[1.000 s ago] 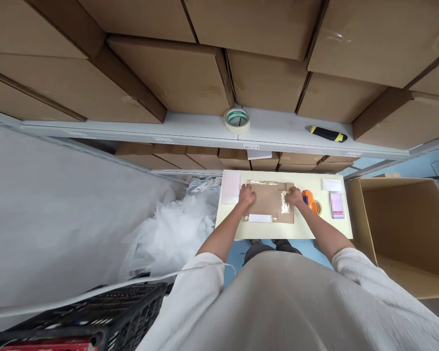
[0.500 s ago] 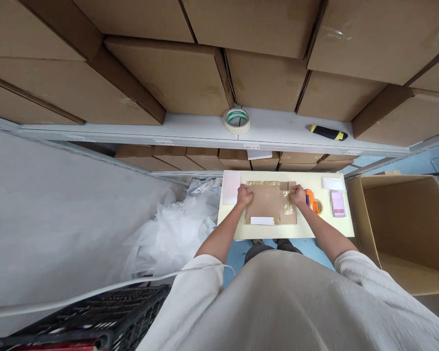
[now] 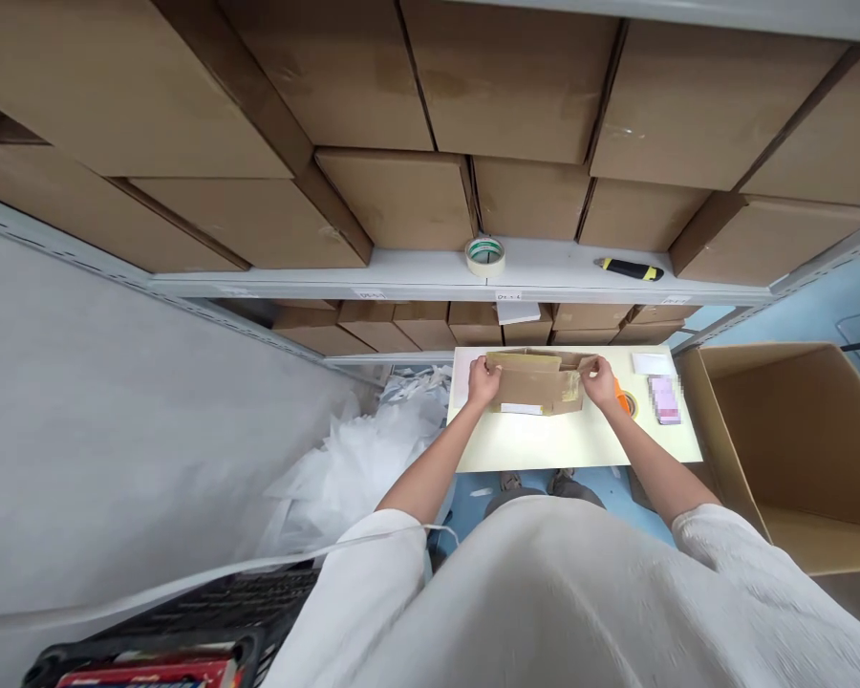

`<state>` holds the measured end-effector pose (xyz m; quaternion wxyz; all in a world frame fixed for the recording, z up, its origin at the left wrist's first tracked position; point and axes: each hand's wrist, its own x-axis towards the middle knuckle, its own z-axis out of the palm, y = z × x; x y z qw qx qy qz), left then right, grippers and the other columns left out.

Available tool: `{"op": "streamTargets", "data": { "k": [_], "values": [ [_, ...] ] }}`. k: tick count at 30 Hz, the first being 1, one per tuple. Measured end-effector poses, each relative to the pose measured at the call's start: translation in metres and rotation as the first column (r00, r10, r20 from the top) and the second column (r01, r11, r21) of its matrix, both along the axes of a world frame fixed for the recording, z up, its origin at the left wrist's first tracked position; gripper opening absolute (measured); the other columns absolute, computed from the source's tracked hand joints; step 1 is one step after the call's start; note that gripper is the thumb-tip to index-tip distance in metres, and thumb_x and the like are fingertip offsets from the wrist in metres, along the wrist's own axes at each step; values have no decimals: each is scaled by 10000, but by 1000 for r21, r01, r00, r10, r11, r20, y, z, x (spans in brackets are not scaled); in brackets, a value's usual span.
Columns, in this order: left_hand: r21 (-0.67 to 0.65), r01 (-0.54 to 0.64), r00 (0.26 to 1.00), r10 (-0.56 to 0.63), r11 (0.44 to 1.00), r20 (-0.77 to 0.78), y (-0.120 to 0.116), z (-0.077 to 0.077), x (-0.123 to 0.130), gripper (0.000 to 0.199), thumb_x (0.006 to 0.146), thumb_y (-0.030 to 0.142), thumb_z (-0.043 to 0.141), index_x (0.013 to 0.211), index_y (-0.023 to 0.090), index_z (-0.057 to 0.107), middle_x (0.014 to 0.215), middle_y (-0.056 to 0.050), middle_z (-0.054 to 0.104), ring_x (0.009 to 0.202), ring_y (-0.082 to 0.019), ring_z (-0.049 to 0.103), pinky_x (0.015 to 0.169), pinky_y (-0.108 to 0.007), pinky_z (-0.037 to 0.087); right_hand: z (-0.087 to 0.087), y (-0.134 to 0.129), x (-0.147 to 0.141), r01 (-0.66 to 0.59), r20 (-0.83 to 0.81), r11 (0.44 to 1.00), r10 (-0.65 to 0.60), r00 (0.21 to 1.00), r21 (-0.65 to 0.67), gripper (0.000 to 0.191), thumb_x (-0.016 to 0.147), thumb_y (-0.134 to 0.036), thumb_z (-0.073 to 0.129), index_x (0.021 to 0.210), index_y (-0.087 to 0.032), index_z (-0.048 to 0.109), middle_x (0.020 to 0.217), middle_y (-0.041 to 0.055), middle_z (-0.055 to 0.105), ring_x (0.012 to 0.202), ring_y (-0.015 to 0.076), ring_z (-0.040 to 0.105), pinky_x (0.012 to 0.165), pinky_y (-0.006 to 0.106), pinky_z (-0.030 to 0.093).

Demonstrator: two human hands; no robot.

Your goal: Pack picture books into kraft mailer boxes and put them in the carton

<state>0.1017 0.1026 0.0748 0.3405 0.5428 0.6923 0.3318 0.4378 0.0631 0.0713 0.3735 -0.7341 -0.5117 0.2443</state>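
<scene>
A brown cardboard box (image 3: 534, 386) with strips of clear tape and a white label stands partly raised over the pale yellow table (image 3: 523, 447). My left hand (image 3: 483, 380) is closed on its left end, near the upper corner. At the other end my right hand (image 3: 599, 380) pinches the upper right corner, close to a taped patch. Just right of that hand lies an orange tape dispenser (image 3: 623, 398) with a yellow roll, partly hidden by my right hand and wrist.
A white paper (image 3: 653, 364) and a pinkish stack (image 3: 665, 399) lie at the table's right end. Masking tape (image 3: 485, 257) and a box cutter (image 3: 629, 268) rest on the shelf. A large open carton (image 3: 803, 430) stands right, white wrapping (image 3: 358, 459) left, a black crate (image 3: 258, 612) lower left.
The cardboard lay flat on the table; now it is tilted up, its top edge opened out. Both hands stay on its ends. The whole view has shifted slightly.
</scene>
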Motion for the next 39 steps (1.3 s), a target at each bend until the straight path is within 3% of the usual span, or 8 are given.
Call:
{"op": "streamTargets", "data": {
  "k": [6, 12, 18, 25, 29, 32, 36, 39],
  "values": [
    [123, 81, 991, -93, 989, 95, -18, 13, -4, 169, 872, 217, 725, 1019, 214, 641, 1049, -62, 634, 987, -233, 657, 996, -402, 541, 24, -16, -13, -49, -159, 995, 61, 985, 82, 398, 794, -348, 601, 1161, -224, 692, 1193, 117, 761, 1108, 286, 699, 1055, 482, 569],
    [133, 178, 947, -206, 975, 248, -48, 22, -4, 347, 860, 202, 725, 1191, 220, 624, 1237, -94, 676, 1089, -232, 693, 951, -380, 575, 39, -26, -28, -115, -447, 991, 136, 884, 74, 533, 848, -408, 577, 1337, -237, 702, 1363, 91, 748, 1232, 270, 697, 1091, 470, 581],
    [124, 297, 911, -320, 947, 259, -72, 24, -12, 503, 817, 242, 803, 1284, 254, 615, 1392, -110, 633, 1242, -259, 664, 961, -386, 573, 44, -39, -30, -148, -419, 989, 138, 898, 9, 435, 843, -431, 644, 1221, -249, 757, 1278, 75, 788, 1200, 270, 716, 1105, 454, 570],
    [116, 473, 855, -487, 873, 177, -77, 22, -18, 382, 888, 369, 785, 1250, 252, 743, 1505, -138, 540, 1458, -321, 521, 973, -381, 602, 44, -46, -29, -139, -422, 990, 113, 899, -31, 477, 718, -309, 713, 1191, -247, 704, 1275, 92, 773, 1170, 275, 732, 995, 444, 623],
    [71, 494, 850, -499, 866, 168, -76, 19, -17, 351, 935, 457, 754, 1215, 245, 751, 1465, -143, 547, 1424, -316, 550, 949, -370, 610, 46, -47, -27, -153, -413, 988, 125, 902, -34, 511, 655, -269, 703, 1166, -267, 702, 1349, 86, 729, 1238, 271, 696, 943, 397, 624],
    [77, 458, 872, -464, 886, 157, -76, 16, -16, 371, 951, 423, 726, 1267, 236, 678, 1390, -132, 598, 1284, -280, 638, 934, -378, 602, 51, -49, -25, -192, -463, 981, 162, 871, -16, 437, 688, -327, 696, 1118, -258, 731, 1361, 84, 721, 1226, 269, 691, 959, 392, 606],
    [62, 373, 910, -378, 926, 168, -74, 15, -14, 593, 944, 363, 721, 1486, 236, 515, 1363, -130, 639, 1077, -234, 715, 935, -398, 592, 56, -55, -26, -219, -416, 975, 188, 890, -28, 332, 792, -469, 676, 1020, -250, 778, 1381, 83, 712, 1296, 281, 649, 1114, 438, 531],
    [52, 386, 907, -389, 921, 160, -73, 15, -10, 738, 951, 360, 710, 1624, 258, 425, 1444, -157, 625, 1077, -244, 727, 978, -414, 584, 56, -61, -29, -246, -327, 967, 215, 920, -57, 363, 753, -473, 757, 1052, -267, 765, 1352, 77, 712, 1322, 281, 632, 1155, 433, 502]
  ]
}}
